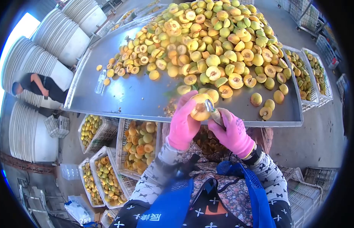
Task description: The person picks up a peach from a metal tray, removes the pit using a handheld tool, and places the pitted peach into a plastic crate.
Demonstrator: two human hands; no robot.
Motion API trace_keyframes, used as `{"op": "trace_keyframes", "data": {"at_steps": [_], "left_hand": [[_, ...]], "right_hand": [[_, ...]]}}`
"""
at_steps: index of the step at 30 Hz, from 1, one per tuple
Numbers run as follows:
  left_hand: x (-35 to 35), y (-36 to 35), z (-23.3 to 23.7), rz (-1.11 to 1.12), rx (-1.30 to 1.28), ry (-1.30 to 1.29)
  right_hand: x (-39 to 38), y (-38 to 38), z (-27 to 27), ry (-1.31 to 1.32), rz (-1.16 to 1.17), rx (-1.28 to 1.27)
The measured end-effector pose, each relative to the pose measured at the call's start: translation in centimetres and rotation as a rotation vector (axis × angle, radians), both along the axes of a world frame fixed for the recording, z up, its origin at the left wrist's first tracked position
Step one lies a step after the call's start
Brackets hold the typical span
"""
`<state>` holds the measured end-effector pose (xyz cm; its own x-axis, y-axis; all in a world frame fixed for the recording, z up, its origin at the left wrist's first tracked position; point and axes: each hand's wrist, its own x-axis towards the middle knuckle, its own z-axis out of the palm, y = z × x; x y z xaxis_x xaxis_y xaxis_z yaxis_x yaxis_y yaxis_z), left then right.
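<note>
My left hand point(182, 125), in a pink glove, holds up a halved peach point(199, 113) with its cut face toward me. My right hand point(234, 133), gloved the same way, is wrapped round the handle of a metal pitting spoon point(210, 106). The spoon's looped tip overlaps the cut face of the peach half. Just beyond both hands, a large heap of halved peaches point(213, 60) covers much of a steel table point(146, 97). Brown pits or scraps point(209, 142) lie below my hands, partly hidden by them.
A clear plastic bottle point(100, 81) lies on the table's left side. Peach-filled crates stand below left, including one crate point(122, 150), and at the right, including another crate point(317, 72). Beyond the table's left edge is a person point(44, 85) near stacked white tubs point(63, 36).
</note>
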<state>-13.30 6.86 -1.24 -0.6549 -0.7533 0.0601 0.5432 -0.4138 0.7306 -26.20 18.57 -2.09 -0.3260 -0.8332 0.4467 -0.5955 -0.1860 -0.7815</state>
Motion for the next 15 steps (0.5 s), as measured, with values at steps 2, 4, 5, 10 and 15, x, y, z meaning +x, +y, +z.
{"op": "trace_keyframes", "data": {"at_steps": [2,4,5,10,15], "left_hand": [[0.1,0.1,0.3,-0.070,0.127,0.084],[0.1,-0.2,-0.4,-0.101,0.095,0.018],[0.0,-0.3,-0.7,-0.117,0.077,-0.014],[-0.8,1.3,0.1,0.003,-0.079,-0.053],[0.0,1.3,1.4,0.343,-1.278,-0.753]], "right_hand": [[0.1,0.1,0.5,0.018,0.008,0.004],[0.4,0.3,0.5,0.059,0.047,0.032],[0.3,0.3,0.4,0.121,0.030,0.025],[0.0,0.8,0.5,0.453,-0.089,0.116],[0.4,1.0,0.7,0.609,-0.151,0.205]]}}
